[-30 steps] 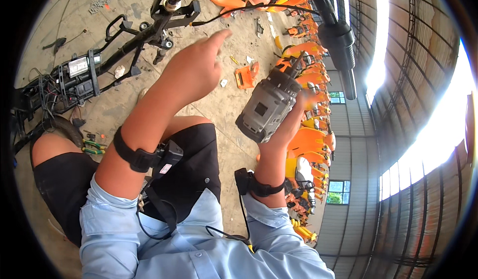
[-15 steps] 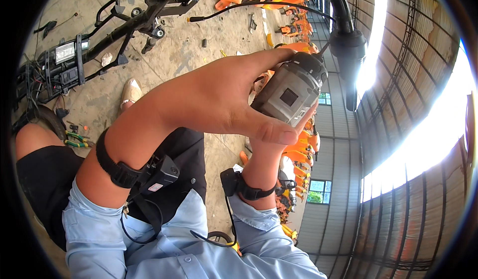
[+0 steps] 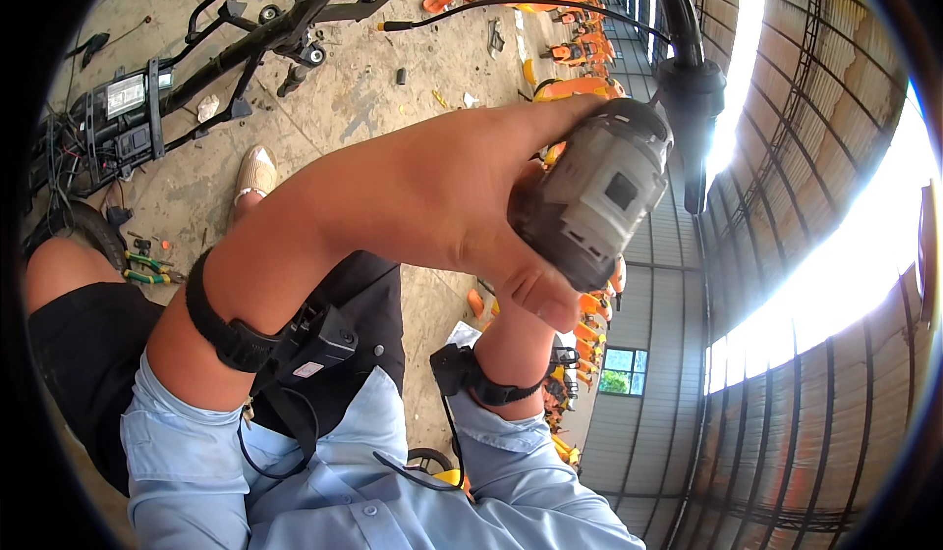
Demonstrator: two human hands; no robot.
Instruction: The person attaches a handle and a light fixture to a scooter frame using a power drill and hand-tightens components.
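Head view shows your left hand point(image 3: 462, 206) wrapped over the grey motor unit point(image 3: 594, 192), thumb pressed along its lower edge, fingers closed across its top. Your right hand is hidden behind that unit, so its grip cannot be told. Just right of the unit hangs a black handlebar grip point(image 3: 693, 108); far left of it lies a black bike frame point(image 3: 196, 69) on the concrete floor point(image 3: 363, 98).

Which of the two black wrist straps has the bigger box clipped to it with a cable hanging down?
The strap on the left wrist: a black box with a dangling cable sits beside it. The right wrist strap carries only a small block.
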